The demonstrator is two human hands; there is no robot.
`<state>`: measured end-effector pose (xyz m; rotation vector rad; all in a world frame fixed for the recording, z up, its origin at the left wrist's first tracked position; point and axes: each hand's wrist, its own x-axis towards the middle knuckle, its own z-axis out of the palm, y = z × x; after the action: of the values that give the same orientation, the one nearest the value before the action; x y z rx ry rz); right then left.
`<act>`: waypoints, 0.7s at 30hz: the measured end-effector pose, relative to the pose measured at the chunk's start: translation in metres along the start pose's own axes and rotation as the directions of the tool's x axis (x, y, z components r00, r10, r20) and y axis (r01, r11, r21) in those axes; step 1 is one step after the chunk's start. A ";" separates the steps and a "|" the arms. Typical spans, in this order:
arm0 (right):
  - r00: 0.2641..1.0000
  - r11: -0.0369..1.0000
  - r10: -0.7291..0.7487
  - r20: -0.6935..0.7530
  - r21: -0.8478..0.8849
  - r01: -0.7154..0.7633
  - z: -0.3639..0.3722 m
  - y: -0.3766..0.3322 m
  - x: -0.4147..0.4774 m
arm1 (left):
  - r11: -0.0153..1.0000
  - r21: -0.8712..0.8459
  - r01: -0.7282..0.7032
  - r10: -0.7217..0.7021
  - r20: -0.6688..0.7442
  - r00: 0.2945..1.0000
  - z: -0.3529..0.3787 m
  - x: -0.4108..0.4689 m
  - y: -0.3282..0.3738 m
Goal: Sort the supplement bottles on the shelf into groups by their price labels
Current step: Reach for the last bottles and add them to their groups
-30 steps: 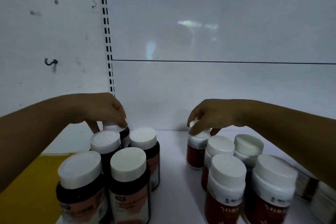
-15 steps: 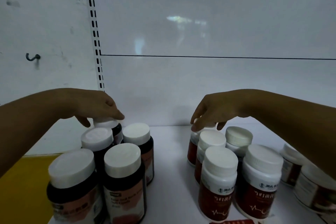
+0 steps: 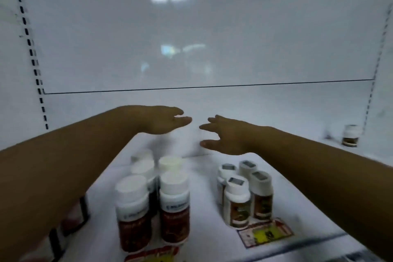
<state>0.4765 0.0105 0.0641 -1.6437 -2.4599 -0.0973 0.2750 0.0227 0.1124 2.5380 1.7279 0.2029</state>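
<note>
White shelf [image 3: 204, 208] with a glossy white back panel [image 3: 191, 38]; view blurred throughout, so label text is unreadable.

Nearest, along the lower edge of the frame: a red-and-yellow price label [image 3: 265, 233] lies flat at lower right, and a second label [image 3: 152, 254] sits at bottom centre, partly cut off. Just behind the second label stands a cluster of white-capped bottles [image 3: 153, 208] with red wrappers, packed cap to cap. Right of centre, behind the first label, is a group of smaller bottles [image 3: 244, 193], each with a grey patch on its cap, also packed tight. At lower left, under the forearm, dark bottles [image 3: 76, 217] are mostly hidden.

Farther back, mid-frame: left hand [image 3: 161, 120] flat, fingers together, empty. Right hand [image 3: 225, 136] loosely spread, thumb apart from fingers, pinching nothing. Both hover above the shelf's bare rear, fingertips near each other but apart. Far right, one stray bottle [image 3: 350, 135] stands alone — well apart from every group.

Risks, as judgement:
- Both forearms cross low over the clusters; drawing them back carelessly could clip a cap and topple neighbours, since the bottles stand touching.
- The stray could be overlooked and left ungrouped.
- Loose labels might slide if a bottle is dragged — then group and price no longer match.
</note>
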 end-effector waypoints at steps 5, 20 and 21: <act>0.999 0.999 0.019 -0.028 0.031 -0.018 -0.016 0.097 -0.092 | 0.994 0.011 -0.106 0.105 0.052 0.993 0.040 0.035 0.121; 0.920 0.915 0.350 -0.174 0.275 -0.296 -0.035 0.351 -0.159 | 0.947 0.015 -0.319 0.313 0.166 0.935 0.074 0.176 0.335; 0.904 0.900 0.379 -0.197 0.306 -0.311 -0.037 0.366 -0.157 | 0.946 0.014 -0.323 0.316 0.173 0.933 0.073 0.185 0.340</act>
<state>0.8761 0.0034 0.0542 -1.7912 -1.8676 0.0708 0.6656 0.0714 0.0968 2.7627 1.2675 -0.0348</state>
